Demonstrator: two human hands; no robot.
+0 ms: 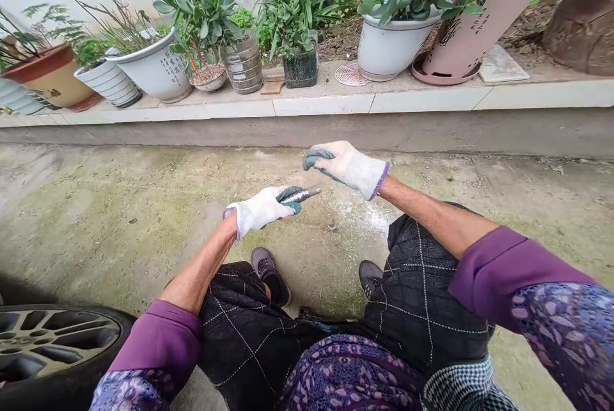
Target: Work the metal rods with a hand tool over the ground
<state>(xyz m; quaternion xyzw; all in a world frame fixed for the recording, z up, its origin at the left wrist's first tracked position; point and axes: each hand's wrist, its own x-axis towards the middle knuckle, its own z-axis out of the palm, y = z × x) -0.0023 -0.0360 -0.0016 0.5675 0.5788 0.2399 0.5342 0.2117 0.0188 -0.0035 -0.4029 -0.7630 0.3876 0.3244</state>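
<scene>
My left hand (263,209), in a white knit glove with a green-grey coated palm, is closed around a short, thin rod (307,194). Silvery, shiny wrapping covers part of the rod, and a brownish tip sticks out to the right; its exact kind is unclear. Above and to the right of that tip, my right hand (344,167) hovers in a matching glove. Its fingers are loosely bent, apart from the thumb, and nothing shows in them. The two hands do not touch.
Potted plants, among them a white pot (396,46) and a pink planter (453,46), line a tiled ledge (321,105) ahead. White powder (367,216) marks the concrete floor between my feet and the ledge. A car wheel (57,347) stands at lower left.
</scene>
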